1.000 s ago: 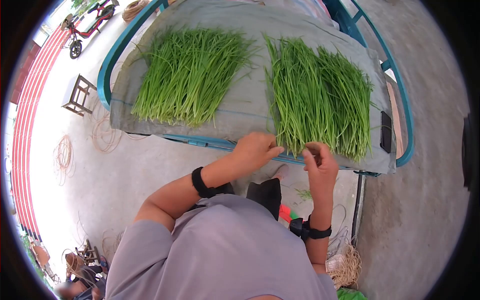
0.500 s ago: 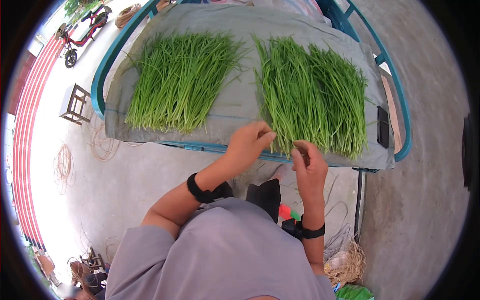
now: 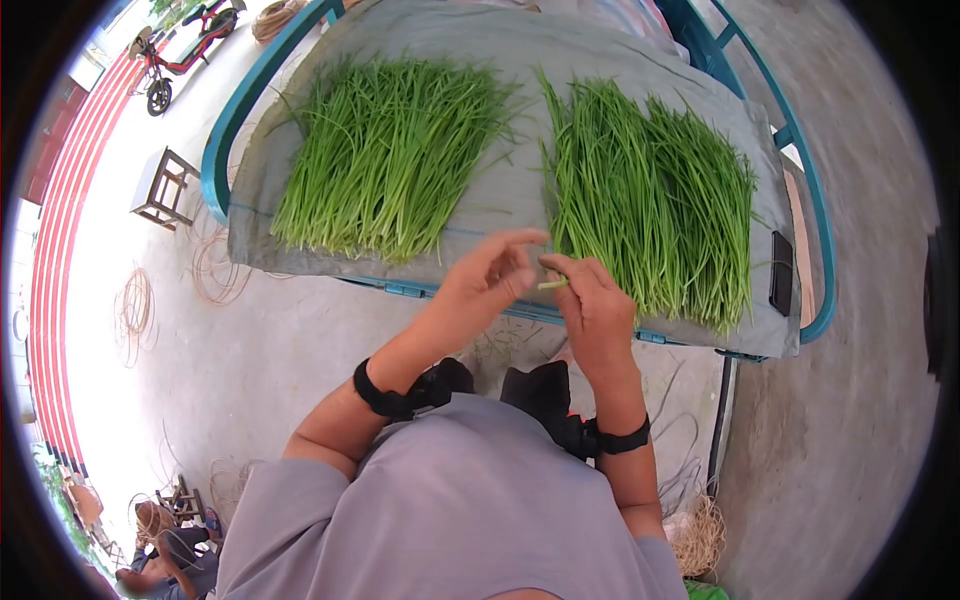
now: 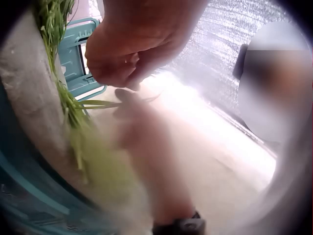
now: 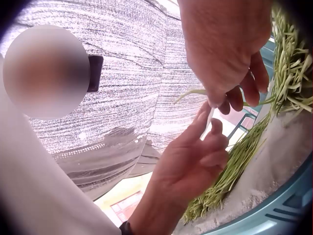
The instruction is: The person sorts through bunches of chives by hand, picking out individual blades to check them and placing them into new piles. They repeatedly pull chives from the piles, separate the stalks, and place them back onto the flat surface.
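Note:
Two spreads of long green stalks, one on the left (image 3: pixel 390 160) and one on the right (image 3: pixel 650 200), lie on a grey cloth (image 3: pixel 480 215). My right hand (image 3: pixel 598 310) pinches a green stalk, whose pale end (image 3: pixel 552 284) shows at the fingertips, below the right spread. Left of it is my left hand (image 3: pixel 485 285), fingers loosely bent and apart, slightly blurred in the head view. In the right wrist view, the left hand (image 5: pixel 190 156) sits beneath the right hand (image 5: pixel 227 54), their fingertips close together around a thin green blade (image 5: pixel 190 93); whether they touch is unclear.
A blue metal frame (image 3: pixel 218 150) rims the cloth. A phone (image 3: pixel 781 272) rests at its right edge. A stool (image 3: pixel 163 188), a scooter (image 3: pixel 180 55) and coiled cords (image 3: pixel 133 310) are at left. Someone sits at bottom left (image 3: pixel 175 565).
Both hands have lifted slightly from the lower ends of the right spread. My right hand now holds a stalk end toward the left, and my left hand's fingers have spread.

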The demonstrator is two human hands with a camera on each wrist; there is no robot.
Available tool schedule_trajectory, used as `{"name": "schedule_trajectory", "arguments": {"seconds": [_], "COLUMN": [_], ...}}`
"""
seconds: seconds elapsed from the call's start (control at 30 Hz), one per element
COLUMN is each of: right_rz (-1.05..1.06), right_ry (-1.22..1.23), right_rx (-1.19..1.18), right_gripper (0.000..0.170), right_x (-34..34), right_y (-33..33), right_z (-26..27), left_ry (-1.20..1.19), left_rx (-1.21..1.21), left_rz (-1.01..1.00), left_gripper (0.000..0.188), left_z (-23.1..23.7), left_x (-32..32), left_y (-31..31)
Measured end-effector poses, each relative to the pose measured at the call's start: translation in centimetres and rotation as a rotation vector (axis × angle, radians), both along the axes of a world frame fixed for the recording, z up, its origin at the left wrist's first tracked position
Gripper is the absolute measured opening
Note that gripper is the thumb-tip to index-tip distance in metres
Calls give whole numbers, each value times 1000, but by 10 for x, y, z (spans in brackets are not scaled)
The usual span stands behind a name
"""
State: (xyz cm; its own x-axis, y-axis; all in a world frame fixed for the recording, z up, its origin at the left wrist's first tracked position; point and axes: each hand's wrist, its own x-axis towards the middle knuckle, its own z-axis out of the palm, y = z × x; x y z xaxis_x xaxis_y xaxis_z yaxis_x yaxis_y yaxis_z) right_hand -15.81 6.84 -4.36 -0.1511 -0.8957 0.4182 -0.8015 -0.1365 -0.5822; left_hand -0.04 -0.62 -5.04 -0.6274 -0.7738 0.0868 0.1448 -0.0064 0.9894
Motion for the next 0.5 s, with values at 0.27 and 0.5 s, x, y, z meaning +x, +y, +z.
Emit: {"name": "schedule_trajectory", "arguments": {"seconds": [0.27, 0.5], "right_rz": [14, 78], "right_ry": [165, 26], "right_rx": [-16, 172], "right_gripper": [13, 12], "right_x": [24, 9], "right_y": [-3, 21], "right_z": [-12, -24], "left_ry": [199, 852], "left_rx": [-446, 106], "left_rz": [135, 269], "left_gripper": [27, 25], "left_z": [1, 91], "left_x": [-6, 70], "left_y": [7, -28]}}
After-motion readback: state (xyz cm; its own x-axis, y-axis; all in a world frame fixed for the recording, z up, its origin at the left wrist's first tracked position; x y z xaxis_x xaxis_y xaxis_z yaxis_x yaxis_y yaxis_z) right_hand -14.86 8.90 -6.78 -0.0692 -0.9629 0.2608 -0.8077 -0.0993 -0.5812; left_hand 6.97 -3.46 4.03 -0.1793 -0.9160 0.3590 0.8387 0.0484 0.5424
